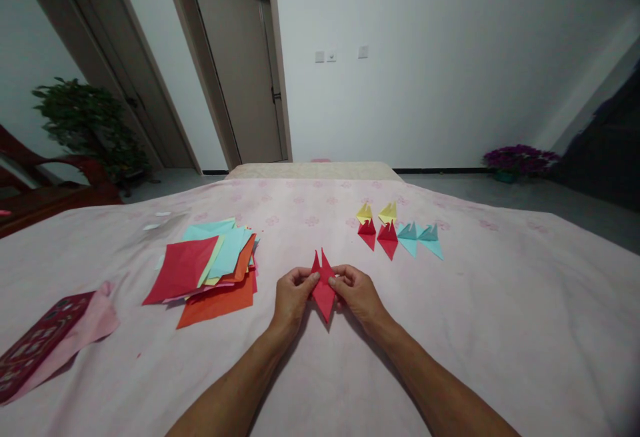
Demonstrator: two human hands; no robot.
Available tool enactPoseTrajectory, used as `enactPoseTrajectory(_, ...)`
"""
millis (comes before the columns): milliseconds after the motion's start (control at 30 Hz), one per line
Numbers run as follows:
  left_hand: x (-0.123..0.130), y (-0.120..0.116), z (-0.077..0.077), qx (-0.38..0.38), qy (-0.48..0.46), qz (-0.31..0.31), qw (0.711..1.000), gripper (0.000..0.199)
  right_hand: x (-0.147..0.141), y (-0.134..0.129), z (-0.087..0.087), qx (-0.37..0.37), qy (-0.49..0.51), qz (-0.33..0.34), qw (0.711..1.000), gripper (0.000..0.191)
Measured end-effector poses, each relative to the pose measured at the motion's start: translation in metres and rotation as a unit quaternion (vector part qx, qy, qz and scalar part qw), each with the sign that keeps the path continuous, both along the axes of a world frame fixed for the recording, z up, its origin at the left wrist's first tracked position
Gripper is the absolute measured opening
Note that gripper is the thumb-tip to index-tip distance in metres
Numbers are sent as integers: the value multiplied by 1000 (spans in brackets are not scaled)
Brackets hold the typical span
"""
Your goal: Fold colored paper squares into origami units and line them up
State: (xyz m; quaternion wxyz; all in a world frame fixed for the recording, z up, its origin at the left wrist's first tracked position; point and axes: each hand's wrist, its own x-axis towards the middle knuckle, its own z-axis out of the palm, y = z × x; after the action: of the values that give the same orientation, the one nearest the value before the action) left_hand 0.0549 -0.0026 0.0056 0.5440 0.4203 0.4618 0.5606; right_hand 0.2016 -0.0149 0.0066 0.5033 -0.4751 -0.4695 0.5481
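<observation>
A folded red origami piece (325, 296) is held upright over the cloth, with two narrow points at its top and one wide point below. My left hand (295, 296) pinches its left edge, thumb on the front face. On the opposite edge my right hand (357, 292) grips it the same way; the fingers behind the paper are partly hidden. Beyond my right hand stand several folded paper cranes: red cranes (387, 238), yellow cranes (388, 212) and light blue cranes (430, 240).
Left of my hands lies a loose stack of coloured paper sheets (185, 267). A dark red patterned box or case (45, 344) rests on pink cloth at the far left. A pale pink flowered cloth (480, 344) covers the surface. Past its far edge are a wall and doors.
</observation>
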Motion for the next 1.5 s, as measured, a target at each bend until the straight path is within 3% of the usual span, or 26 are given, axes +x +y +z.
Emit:
enactPoseTrajectory(133, -1, 4, -3, 9, 35, -10, 999, 39, 1, 3, -5, 0, -42, -2, 999, 41)
enactPoseTrajectory(267, -7, 7, -8, 54, 150, -2, 987, 46, 4, 6, -4, 26, -156, -43, 986, 36)
enactPoseTrajectory(433, -12, 4, -10, 159, 301, 33, 940, 28, 7, 6, -1, 55, -376, -79, 922, 32)
enactPoseTrajectory(533, -11, -1, -9, 234, 384, 3, 893, 11, 7, 5, 2, 55, -457, -66, 885, 35)
enactPoseTrajectory(700, -8, -3, -18, 281, 457, -62, 842, 20, 6, 4, 4, 54, -548, -46, 833, 39)
enactPoseTrajectory(833, -7, -4, -24, 283, 511, -90, 807, 26, 6, 1, 3, 83, -579, -39, 810, 33)
enactPoseTrajectory(967, -7, -6, -19, 281, 588, -134, 746, 40, 8, -2, 3, 143, -591, -21, 794, 21)
enactPoseTrajectory(1100, -10, -6, -14, 273, 641, -156, 700, 46, 8, -3, 4, 151, -636, -4, 757, 25)
enactPoseTrajectory(1300, -14, -3, -16, 277, 672, -164, 667, 53, 7, -2, 1, 142, -676, 0, 723, 32)
enactPoseTrajectory(1500, -20, -1, -12, 277, 681, -206, 646, 68, 8, -5, 3, 150, -687, 10, 711, 34)
